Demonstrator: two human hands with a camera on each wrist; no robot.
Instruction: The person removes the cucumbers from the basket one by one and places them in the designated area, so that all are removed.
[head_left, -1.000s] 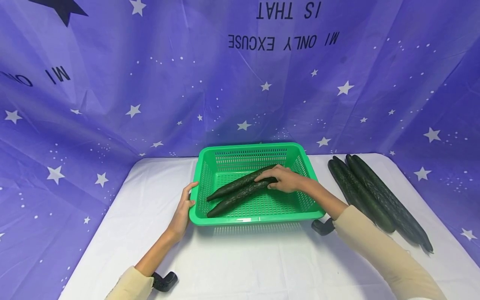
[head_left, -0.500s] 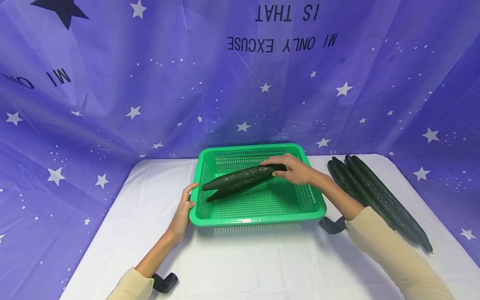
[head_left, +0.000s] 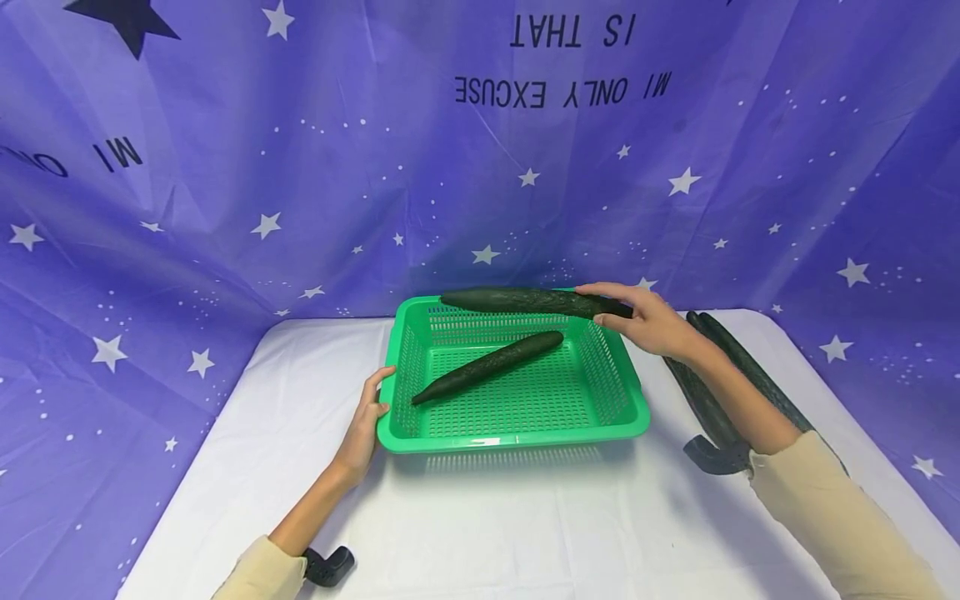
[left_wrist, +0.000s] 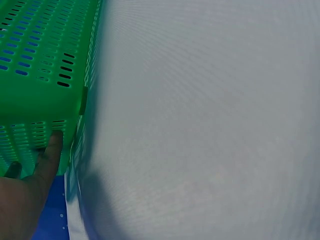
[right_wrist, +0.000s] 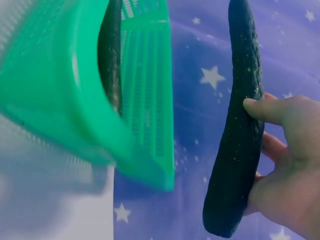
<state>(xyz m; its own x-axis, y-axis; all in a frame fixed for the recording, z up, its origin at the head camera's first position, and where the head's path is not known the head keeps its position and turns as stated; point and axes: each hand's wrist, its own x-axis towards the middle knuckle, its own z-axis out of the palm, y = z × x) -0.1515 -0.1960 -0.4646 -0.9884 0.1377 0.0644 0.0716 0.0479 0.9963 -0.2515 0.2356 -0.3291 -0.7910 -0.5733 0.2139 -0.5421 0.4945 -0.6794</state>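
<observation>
My right hand (head_left: 648, 321) grips a long dark green cucumber (head_left: 517, 300) by its right end, thumb on the near side. In the head view it lies level across the basket's far rim; the right wrist view shows it apart from the basket. My left hand (head_left: 363, 425) holds the left rim of the green plastic basket (head_left: 510, 440). In the left wrist view, a finger (left_wrist: 50, 155) lies on the basket's slotted outer wall. Another cucumber (head_left: 487, 367) rests diagonally on the basket floor.
Several more cucumbers (head_left: 750, 367) lie on the white-covered table (head_left: 495, 517) to the right, partly hidden by my right arm. A purple star-printed curtain (head_left: 337, 167) hangs behind the basket. A black wrist-worn device (head_left: 716, 456) sticks out from each wrist.
My right hand has lifted one of two cucumbers from the basket floor and carried it up, back and right. My left hand and the basket stay where they were.
</observation>
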